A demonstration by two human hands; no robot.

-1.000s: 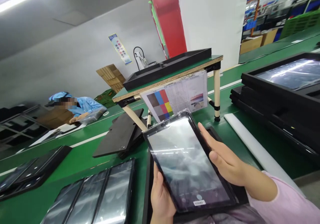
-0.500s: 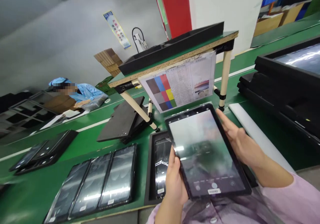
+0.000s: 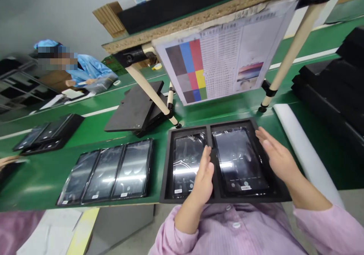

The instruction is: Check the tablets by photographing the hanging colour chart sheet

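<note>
A black tray (image 3: 209, 132) with two compartments lies at the bench's front edge. One tablet (image 3: 239, 152) lies in its right compartment, screen up and lit dimly. The left compartment holds another tablet (image 3: 184, 164), partly covered by my left hand (image 3: 203, 179). That hand is over the divider, fingers stretched, along the right tablet's left side. Opposite it, my right hand (image 3: 275, 156) stands at the tray's right side with its fingers straight. Neither hand grips anything; whether they touch the tray or tablet I cannot tell.
Three tablets (image 3: 132, 168) lie in a row at left. Over the tray stands a shelf with a colour chart (image 3: 184, 65) hanging from it. A white foam strip (image 3: 304, 145) and stacked black trays (image 3: 332, 88) are at right. Across the bench sits a person in blue (image 3: 91, 67).
The tablet that both hands held up now lies in the tray's right compartment. My hands have let go of it and opened. The view has tilted down.
</note>
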